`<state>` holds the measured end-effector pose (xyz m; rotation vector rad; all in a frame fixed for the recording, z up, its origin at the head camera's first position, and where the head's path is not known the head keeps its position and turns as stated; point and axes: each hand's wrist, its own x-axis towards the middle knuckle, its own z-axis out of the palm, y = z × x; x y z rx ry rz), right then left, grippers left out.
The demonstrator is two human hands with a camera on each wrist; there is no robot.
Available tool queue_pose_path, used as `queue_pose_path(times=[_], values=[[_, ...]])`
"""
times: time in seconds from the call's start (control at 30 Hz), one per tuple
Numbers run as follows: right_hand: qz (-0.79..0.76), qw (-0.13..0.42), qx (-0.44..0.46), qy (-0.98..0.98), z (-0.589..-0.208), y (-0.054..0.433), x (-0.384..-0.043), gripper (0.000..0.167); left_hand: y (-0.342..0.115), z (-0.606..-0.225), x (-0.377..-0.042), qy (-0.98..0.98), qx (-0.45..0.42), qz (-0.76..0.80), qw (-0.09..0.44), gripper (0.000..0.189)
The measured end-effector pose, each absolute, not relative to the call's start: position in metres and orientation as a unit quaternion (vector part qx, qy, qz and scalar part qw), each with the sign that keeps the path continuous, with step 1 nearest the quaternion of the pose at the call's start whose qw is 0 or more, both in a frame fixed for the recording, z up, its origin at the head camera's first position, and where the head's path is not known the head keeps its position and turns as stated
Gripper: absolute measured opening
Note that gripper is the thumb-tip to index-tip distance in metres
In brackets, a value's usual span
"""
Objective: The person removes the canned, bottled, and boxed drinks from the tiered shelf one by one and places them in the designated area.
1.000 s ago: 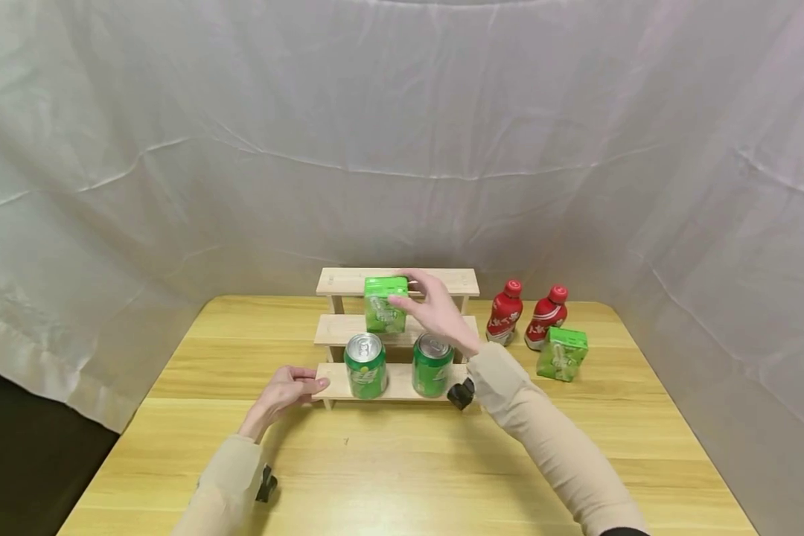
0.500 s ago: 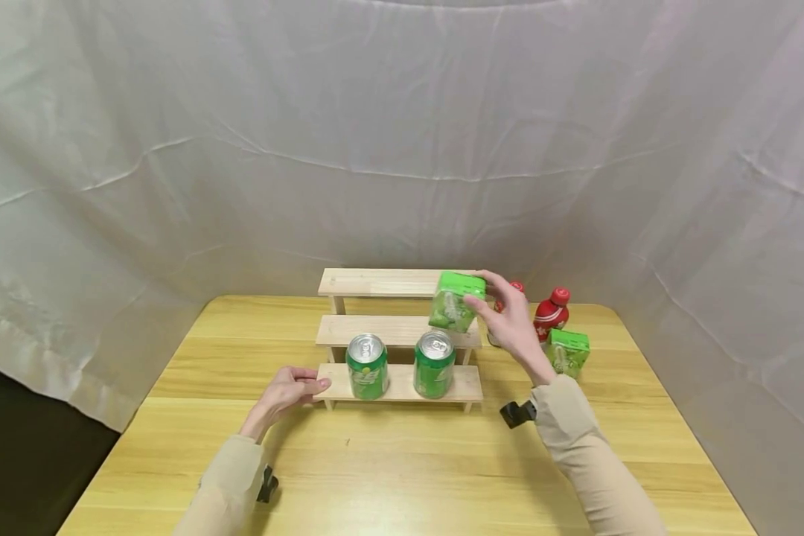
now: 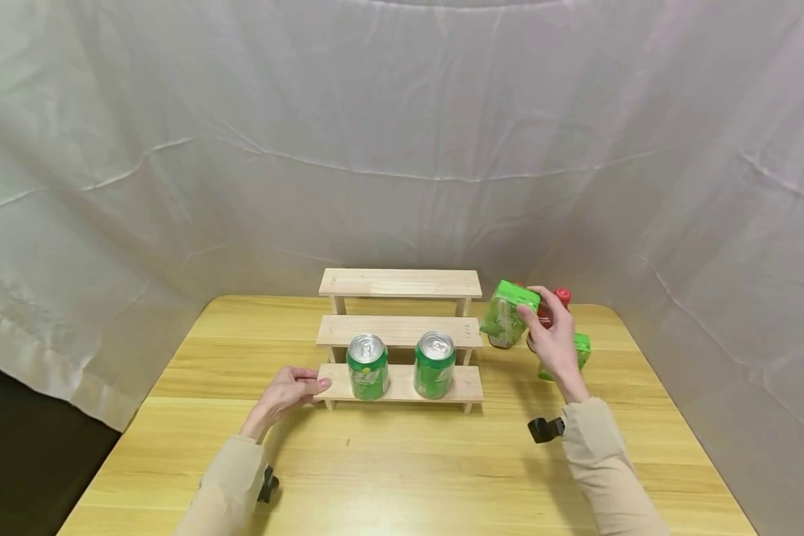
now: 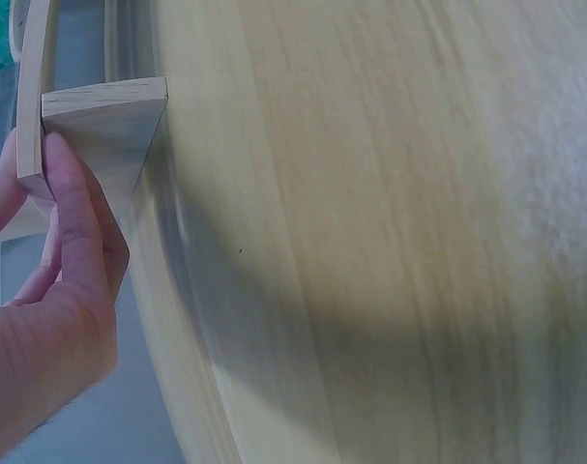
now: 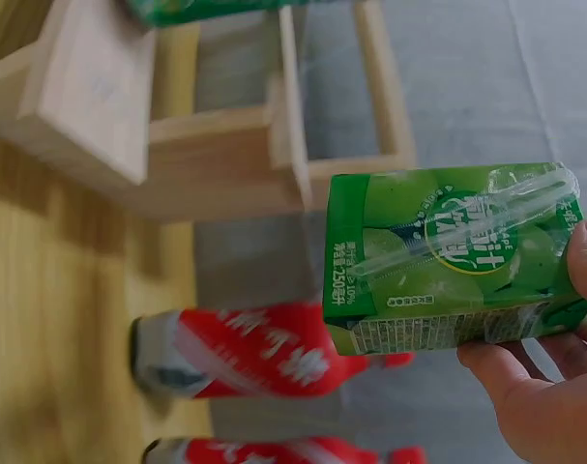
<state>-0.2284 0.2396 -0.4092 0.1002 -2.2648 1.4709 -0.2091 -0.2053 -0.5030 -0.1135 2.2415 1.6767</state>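
Juice box (image 3: 505,313) moved from over the wooden rack (image 3: 402,283) to past its right edge, tilted, in the air, so unshelved; right hand (image 3: 554,339) pinched it. Left hand (image 3: 288,388) kept pinching the bottom tier's front-left corner.

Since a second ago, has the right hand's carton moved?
Yes: in the head view, the carton in the right hand moved right, from the rack to beyond its end.

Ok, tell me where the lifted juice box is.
In the head view, the juice box is in the right hand, tilted, just right of the wooden shelf and hiding most of one red bottle.
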Motion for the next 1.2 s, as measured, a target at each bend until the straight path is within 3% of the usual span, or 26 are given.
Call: queue_pose_path(times=[0.27, 0.53, 0.93, 1.2], values=[[0.529, 0.183, -0.008, -0.828, -0.424, 0.251, -0.224, 0.038, -0.205, -0.504, -0.209, 0.787, -0.043, 0.591, 0.171, 0.054], [0.510, 0.184, 0.007, -0.840, -0.459, 0.260, -0.236, 0.038, -0.205, -0.503, -0.209, 0.788, -0.049, 0.590, 0.170, 0.056], [0.467, 0.180, 0.009, -0.866, -0.481, 0.263, -0.246, 0.034, -0.205, -0.502, -0.209, 0.790, -0.046, 0.588, 0.168, 0.056], [0.441, 0.154, -0.003, -0.884, -0.488, 0.261, -0.246, 0.041, -0.206, -0.503, -0.209, 0.786, -0.040, 0.594, 0.167, 0.055]])
